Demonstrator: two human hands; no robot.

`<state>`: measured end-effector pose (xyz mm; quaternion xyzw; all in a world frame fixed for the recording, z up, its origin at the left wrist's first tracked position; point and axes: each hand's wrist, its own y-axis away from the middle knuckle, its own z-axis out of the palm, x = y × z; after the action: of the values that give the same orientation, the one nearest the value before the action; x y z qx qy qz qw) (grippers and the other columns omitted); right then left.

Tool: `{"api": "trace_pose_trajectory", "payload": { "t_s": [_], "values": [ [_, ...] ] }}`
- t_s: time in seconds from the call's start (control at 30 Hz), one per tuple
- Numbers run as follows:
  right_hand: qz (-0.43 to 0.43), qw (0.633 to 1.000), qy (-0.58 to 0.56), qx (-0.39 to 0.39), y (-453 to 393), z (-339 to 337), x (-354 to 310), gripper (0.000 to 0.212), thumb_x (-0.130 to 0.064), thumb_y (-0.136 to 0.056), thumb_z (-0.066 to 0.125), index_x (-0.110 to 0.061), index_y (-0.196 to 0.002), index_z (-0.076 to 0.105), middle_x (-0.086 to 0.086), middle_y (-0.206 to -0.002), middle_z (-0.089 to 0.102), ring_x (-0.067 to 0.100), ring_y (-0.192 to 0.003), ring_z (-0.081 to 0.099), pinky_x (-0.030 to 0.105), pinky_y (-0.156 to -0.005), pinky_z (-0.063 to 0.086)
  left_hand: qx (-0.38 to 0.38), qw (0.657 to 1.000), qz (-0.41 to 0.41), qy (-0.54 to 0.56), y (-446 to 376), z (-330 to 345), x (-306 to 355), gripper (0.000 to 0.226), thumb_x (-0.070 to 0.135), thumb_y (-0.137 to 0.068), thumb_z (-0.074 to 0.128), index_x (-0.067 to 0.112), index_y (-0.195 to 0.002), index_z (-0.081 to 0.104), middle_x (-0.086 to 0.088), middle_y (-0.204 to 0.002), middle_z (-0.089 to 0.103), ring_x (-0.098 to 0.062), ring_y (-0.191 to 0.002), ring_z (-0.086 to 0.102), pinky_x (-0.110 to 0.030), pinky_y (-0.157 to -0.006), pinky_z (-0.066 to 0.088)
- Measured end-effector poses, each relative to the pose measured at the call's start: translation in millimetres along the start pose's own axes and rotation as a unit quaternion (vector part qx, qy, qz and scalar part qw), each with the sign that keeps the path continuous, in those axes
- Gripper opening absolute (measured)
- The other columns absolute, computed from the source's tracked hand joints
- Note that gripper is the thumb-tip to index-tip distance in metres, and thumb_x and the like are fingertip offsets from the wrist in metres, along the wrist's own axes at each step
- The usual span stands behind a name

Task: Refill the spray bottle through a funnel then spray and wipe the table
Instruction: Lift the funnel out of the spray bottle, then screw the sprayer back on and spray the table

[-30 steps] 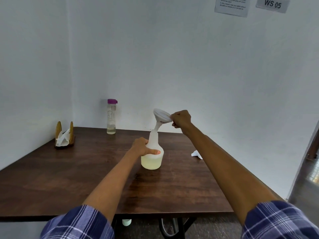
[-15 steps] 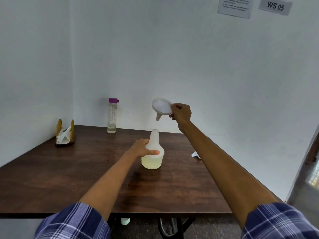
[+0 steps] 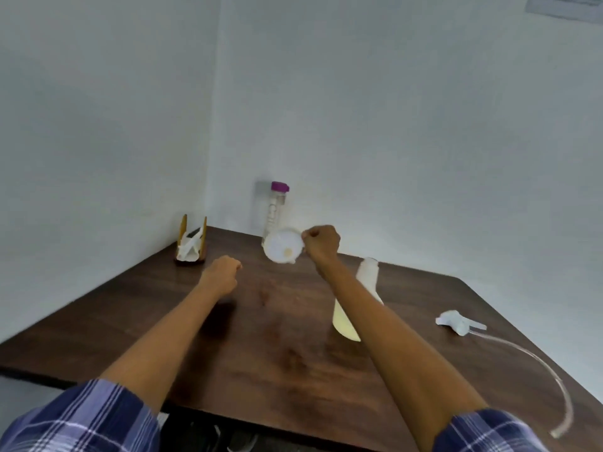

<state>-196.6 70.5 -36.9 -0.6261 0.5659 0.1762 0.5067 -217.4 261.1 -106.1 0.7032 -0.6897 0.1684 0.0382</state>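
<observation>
**Funnel in your right hand, bottle uncapped on the table**

The spray bottle stands on the dark wooden table, partly hidden behind your right forearm. It is translucent white with a narrow open neck at the top and a wider base, and a pale yellow liquid fills its lower part. It appears tilted in this wide-angle view.

The funnel is white and round; you see into its wide mouth, with a small yellowish spot where the spout opens. Your right hand pinches it by the rim, fingers curled tight, and holds it in the air to the left of the bottle's neck, clear of it. The picture is blurred here, so finer detail of the grip cannot be told.

Your left hand is loosely curled, holding nothing, above the table left of the funnel and well apart from the bottle.

The spray head lies on its side on the table to the right of the bottle, its clear dip tube curving toward the near right edge.

Behind the funnel, near the wall, stands a clear bottle with a purple cap. In the far left corner sits a napkin holder with white tissue in it.
</observation>
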Motion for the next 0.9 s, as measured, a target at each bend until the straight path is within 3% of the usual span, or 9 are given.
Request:
{"api": "trace_pose_trajectory", "payload": {
  "t_s": [0.17,0.3,0.47,0.57,0.63,0.7,0.77,0.83,0.9],
  "values": [
    [-0.041,0.984,0.171,-0.036,-17.9,55.4,33.0,0.027,0.006,-0.087,0.048,0.006,-0.107,0.065,0.020,-0.114,0.064,0.030,-0.108,0.060,0.031,-0.094,0.046,-0.088,0.990,-0.066,-0.084,-33.9,8.2,-26.6,0.039,0.028,-0.096,0.051,0.007,-0.128,0.050,-0.013,-0.134,0.050,-0.025,-0.119,0.053,-0.033,-0.097,0.046],
    [-0.072,0.939,0.323,-0.092,-45.2,87.2,52.3,0.027,0.004,-0.092,0.043,0.000,-0.114,0.059,0.016,-0.122,0.055,0.028,-0.113,0.054,0.031,-0.092,0.045,-0.146,0.980,-0.103,-0.089,-75.1,1.7,-27.1,0.052,0.038,-0.095,0.050,0.008,-0.137,0.042,-0.011,-0.142,0.044,-0.024,-0.128,0.048,-0.032,-0.102,0.043],
    [-0.053,0.918,0.376,-0.110,-87.3,127.2,81.4,0.035,0.014,-0.089,0.036,0.008,-0.118,0.055,0.024,-0.124,0.056,0.032,-0.107,0.059,0.039,-0.085,0.053,-0.234,0.959,-0.150,-0.063,-108.1,-22.8,-20.2,0.058,0.033,-0.092,0.057,0.002,-0.137,0.038,-0.004,-0.142,0.048,-0.012,-0.131,0.047,-0.023,-0.108,0.038],
    [-0.030,0.908,0.398,-0.124,-104.0,135.3,92.6,0.032,0.011,-0.091,0.036,0.004,-0.115,0.056,0.024,-0.124,0.055,0.033,-0.111,0.056,0.038,-0.091,0.047,-0.205,0.968,-0.128,-0.066,-127.5,-22.0,-16.5,0.052,0.025,-0.093,0.058,0.004,-0.137,0.042,-0.005,-0.141,0.049,-0.016,-0.130,0.048,-0.024,-0.104,0.038],
    [-0.029,0.912,0.394,-0.112,-113.4,137.5,95.1,0.028,0.012,-0.087,0.040,-0.003,-0.101,0.059,0.023,-0.125,0.055,0.032,-0.111,0.057,0.033,-0.090,0.045,-0.178,0.977,-0.109,-0.053,-138.6,-21.6,-14.2,0.047,0.018,-0.095,0.053,0.006,-0.139,0.041,-0.007,-0.142,0.046,-0.020,-0.131,0.047,-0.025,-0.104,0.038],
    [-0.022,0.916,0.389,-0.099,-121.8,142.3,98.9,0.025,0.016,-0.078,0.042,-0.008,-0.075,0.048,0.019,-0.110,0.060,0.031,-0.103,0.060,0.028,-0.080,0.043,-0.182,0.976,-0.098,-0.064,-145.0,-14.0,-15.9,0.045,0.019,-0.096,0.051,0.007,-0.138,0.043,-0.006,-0.142,0.046,-0.020,-0.132,0.046,-0.025,-0.105,0.037],
    [-0.013,0.919,0.380,-0.099,-122.2,144.8,96.2,0.028,0.014,-0.078,0.043,-0.011,-0.065,0.040,0.017,-0.094,0.056,0.031,-0.099,0.063,0.029,-0.075,0.043,-0.205,0.968,-0.043,-0.141,-149.0,-4.2,-17.7,0.041,0.019,-0.097,0.048,0.003,-0.135,0.046,-0.008,-0.141,0.048,-0.022,-0.131,0.046,-0.027,-0.103,0.039],
    [-0.016,0.920,0.377,-0.107,-115.2,141.9,85.0,0.024,0.007,-0.084,0.046,-0.011,-0.069,0.045,0.018,-0.094,0.054,0.030,-0.103,0.061,0.033,-0.081,0.046,-0.190,0.965,-0.023,-0.178,-145.5,-0.6,-15.9,0.038,0.016,-0.096,0.049,0.003,-0.132,0.050,-0.009,-0.138,0.051,-0.023,-0.126,0.051,-0.025,-0.089,0.047],
    [-0.021,0.923,0.367,-0.114,-105.3,140.9,76.8,0.010,-0.001,-0.086,0.051,-0.005,-0.085,0.060,0.018,-0.102,0.060,0.032,-0.109,0.058,0.034,-0.090,0.046,-0.151,0.977,-0.076,-0.132,-137.1,-4.6,-13.5,0.037,0.016,-0.094,0.054,0.006,-0.129,0.053,-0.008,-0.134,0.053,-0.021,-0.122,0.054,-0.023,-0.082,0.049]
  ]
}}
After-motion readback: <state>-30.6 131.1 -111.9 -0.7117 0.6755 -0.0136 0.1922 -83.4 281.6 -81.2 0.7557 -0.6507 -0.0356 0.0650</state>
